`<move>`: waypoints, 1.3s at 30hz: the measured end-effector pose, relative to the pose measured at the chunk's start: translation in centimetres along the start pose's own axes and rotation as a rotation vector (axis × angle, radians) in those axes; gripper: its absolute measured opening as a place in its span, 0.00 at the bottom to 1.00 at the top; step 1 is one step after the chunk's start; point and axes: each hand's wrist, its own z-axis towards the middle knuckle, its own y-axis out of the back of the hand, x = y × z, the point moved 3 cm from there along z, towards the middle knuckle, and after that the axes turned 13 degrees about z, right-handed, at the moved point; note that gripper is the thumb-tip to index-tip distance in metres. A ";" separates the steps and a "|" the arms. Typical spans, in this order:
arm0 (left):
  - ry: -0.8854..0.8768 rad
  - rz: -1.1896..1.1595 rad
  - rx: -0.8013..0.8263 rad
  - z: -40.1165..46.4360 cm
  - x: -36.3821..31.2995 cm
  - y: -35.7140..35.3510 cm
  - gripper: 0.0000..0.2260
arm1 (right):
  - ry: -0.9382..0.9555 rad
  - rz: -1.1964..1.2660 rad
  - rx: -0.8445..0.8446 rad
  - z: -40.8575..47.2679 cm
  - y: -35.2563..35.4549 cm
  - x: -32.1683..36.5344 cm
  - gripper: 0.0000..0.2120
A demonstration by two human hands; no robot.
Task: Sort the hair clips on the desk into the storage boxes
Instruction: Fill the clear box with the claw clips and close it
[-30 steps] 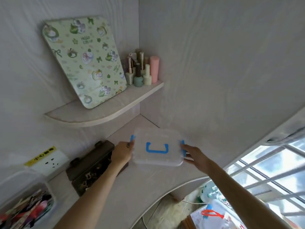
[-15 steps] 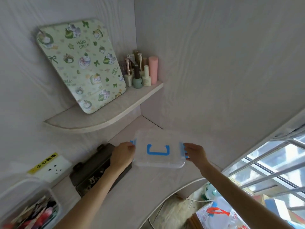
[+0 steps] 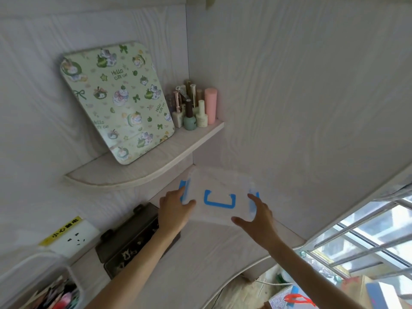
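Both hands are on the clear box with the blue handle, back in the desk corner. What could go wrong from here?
1. The left hand grips the clear box at its blue latch; the right hand looks spread at the other side, so the box may tilt or slip when lifted.
2. The dark box lies right beside the left wrist; pulling back could knock it.
3. The corner shelf overhangs closely; lifting high might bump it and topple the bottles.

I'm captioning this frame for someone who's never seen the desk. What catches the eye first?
The translucent storage box with its blue handle, in the desk corner, with the left hand and right hand at its two ends. Above it, a green cat-print board leans on the corner shelf beside nail-polish bottles.
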 end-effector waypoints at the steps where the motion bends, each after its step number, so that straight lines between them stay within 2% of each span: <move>1: 0.017 0.000 -0.022 -0.2 -0.3 0.2 0.09 | -0.003 0.009 -0.011 -0.2 0.1 0.2 0.37; 7: 0.095 -0.139 -0.122 0.4 0.6 0.8 0.04 | 0.172 0.047 -0.058 -0.8 0.6 2.2 0.31; 9: 0.171 -0.054 -0.053 0.9 1.7 0.3 0.12 | 0.160 0.027 -0.045 -0.2 0.4 2.4 0.33; 11: 0.195 -0.047 0.034 1.4 2.6 -0.3 0.09 | 0.145 0.015 -0.033 0.5 0.2 2.4 0.34; 13: 0.196 -0.060 0.044 1.5 2.6 -0.3 0.08 | 0.168 0.016 -0.031 1.1 0.0 2.7 0.33; 16: 0.232 -0.171 0.026 1.9 2.5 0.6 0.16 | 0.049 0.225 -0.017 2.4 0.3 2.9 0.31; 20: 0.399 -0.268 0.004 3.8 2.8 2.6 0.22 | -0.185 0.534 0.050 4.6 0.4 3.8 0.23; 22: 0.384 -0.282 0.046 5.1 2.4 2.8 0.23 | -0.216 0.486 0.080 5.6 0.2 4.5 0.22; 26: 0.322 -0.162 0.177 6.4 0.9 2.5 0.19 | -0.222 0.324 0.068 7.3 -0.4 5.4 0.23; 29: 0.347 -0.080 0.289 5.8 1.2 1.8 0.24 | -0.235 0.281 0.078 7.7 -0.4 4.1 0.26; 31: 0.302 -0.018 0.317 5.2 1.3 1.4 0.24 | -0.231 0.242 0.058 7.5 0.1 2.8 0.26; 35: 0.196 0.008 0.330 3.5 1.7 0.6 0.11 | -0.268 0.155 0.090 6.2 0.8 0.1 0.30; 37: 0.186 0.018 0.339 2.6 2.0 0.3 0.11 | -0.200 0.051 0.068 5.4 0.7 -0.7 0.30; 39: 0.175 0.007 0.339 1.7 2.4 0.2 0.14 | -0.003 -0.051 -0.038 4.7 0.5 -0.5 0.26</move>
